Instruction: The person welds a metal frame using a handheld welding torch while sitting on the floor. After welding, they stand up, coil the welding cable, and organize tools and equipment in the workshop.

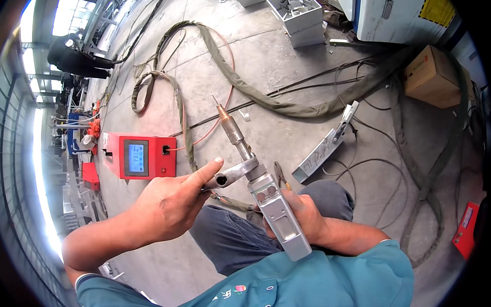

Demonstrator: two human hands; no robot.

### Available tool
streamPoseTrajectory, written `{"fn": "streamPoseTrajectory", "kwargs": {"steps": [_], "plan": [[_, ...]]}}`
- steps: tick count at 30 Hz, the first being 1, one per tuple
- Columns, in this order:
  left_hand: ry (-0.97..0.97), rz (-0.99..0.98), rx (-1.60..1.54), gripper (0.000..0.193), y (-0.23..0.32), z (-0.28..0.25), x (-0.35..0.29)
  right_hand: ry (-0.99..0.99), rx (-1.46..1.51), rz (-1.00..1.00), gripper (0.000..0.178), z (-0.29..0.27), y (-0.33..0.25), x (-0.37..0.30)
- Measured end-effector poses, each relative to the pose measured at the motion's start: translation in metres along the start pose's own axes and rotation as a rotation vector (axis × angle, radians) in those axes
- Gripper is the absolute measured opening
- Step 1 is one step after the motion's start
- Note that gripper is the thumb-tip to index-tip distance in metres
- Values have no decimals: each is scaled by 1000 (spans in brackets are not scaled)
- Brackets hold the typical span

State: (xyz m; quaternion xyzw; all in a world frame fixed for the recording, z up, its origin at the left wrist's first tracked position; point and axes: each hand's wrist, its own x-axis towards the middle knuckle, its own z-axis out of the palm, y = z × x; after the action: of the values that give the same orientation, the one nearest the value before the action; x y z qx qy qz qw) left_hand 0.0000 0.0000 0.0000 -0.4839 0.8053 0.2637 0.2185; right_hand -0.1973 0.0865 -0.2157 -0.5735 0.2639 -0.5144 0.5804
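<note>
My right hand grips the grey metal body of a hand-held welding gun held above my lap, its copper-tipped nozzle pointing up and away to the left. My left hand reaches in from the left, thumb stretched out along the curved silver wire-feed bracket that branches off the gun's neck, fingers curled beneath it. A pair of pliers lies just behind the gun, by my knee.
A red control box with a small screen stands on the concrete floor to the left. Thick sheathed hoses and cables snake across the floor. An angled metal piece, grey crates, a cardboard box lie beyond.
</note>
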Motion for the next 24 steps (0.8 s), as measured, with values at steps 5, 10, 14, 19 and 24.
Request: {"fn": "streamPoseTrajectory", "kwargs": {"steps": [5,10,14,19,24], "plan": [[183,158,-137,46,-2,10,9,34,-46,-69,60,-10,0,7],[253,72,27,45,7,12,6,67,-71,-85,61,-1,-4,4],[329,-31,331,46,10,9,10,54,-70,-27,59,0,-8,0],[355,-49,379,40,11,17,12,64,-114,-84,66,-1,-5,1],[338,-12,314,36,10,21,9,67,-100,-80,66,0,-4,1]]}}
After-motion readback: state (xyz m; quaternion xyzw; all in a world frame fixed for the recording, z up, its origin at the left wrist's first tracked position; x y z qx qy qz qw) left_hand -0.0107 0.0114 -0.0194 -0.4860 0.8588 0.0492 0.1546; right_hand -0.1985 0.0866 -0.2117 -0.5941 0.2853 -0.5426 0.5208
